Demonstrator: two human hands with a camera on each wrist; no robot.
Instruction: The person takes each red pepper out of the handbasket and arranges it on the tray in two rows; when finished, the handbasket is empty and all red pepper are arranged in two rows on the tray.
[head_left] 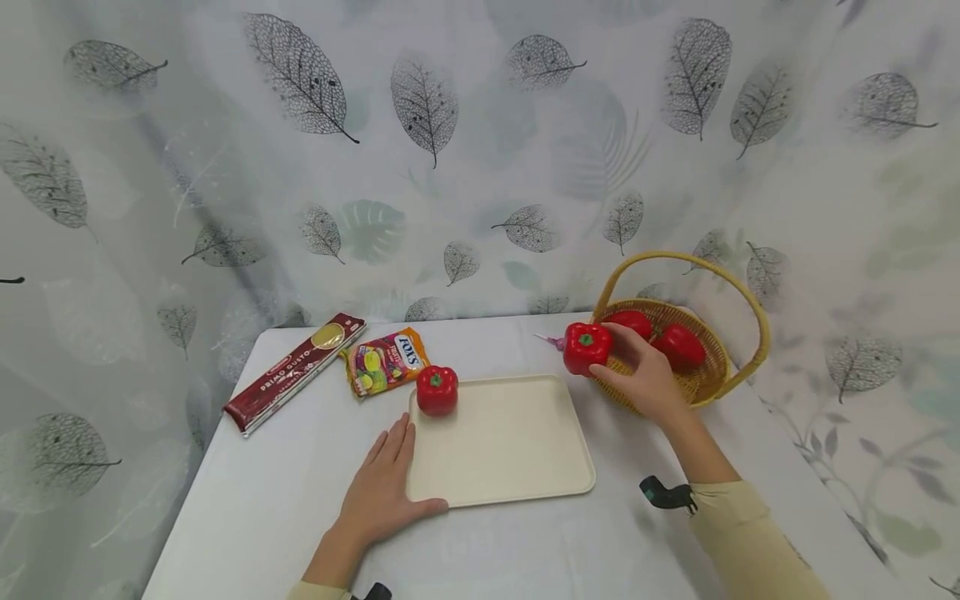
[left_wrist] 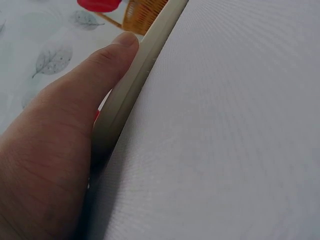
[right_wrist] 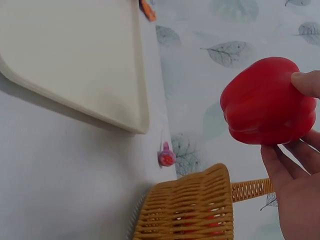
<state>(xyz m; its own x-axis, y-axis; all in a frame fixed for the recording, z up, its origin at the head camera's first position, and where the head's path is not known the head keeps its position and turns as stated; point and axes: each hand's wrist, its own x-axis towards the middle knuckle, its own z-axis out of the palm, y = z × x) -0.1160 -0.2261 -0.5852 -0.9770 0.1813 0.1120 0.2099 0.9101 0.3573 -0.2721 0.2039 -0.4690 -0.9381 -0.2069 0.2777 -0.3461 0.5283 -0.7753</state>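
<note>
A red bell pepper is gripped between the thumb and fingers of my right hand, raised beside the basket. In the right wrist view the same pepper is held clear of the table. My left hand lies at the left corner of a cream tray, fingers straight along its side and thumb against the front rim. Seen from the left wrist, the thumb touches the tray edge. Another red bell pepper sits in the tray's back left corner.
At the right stands a wicker basket with a tall handle, holding more red peppers. A pasta packet and a Fox's candy bag lie at the back left. Near the basket is a small pink-purple object. A leaf-patterned curtain hangs behind.
</note>
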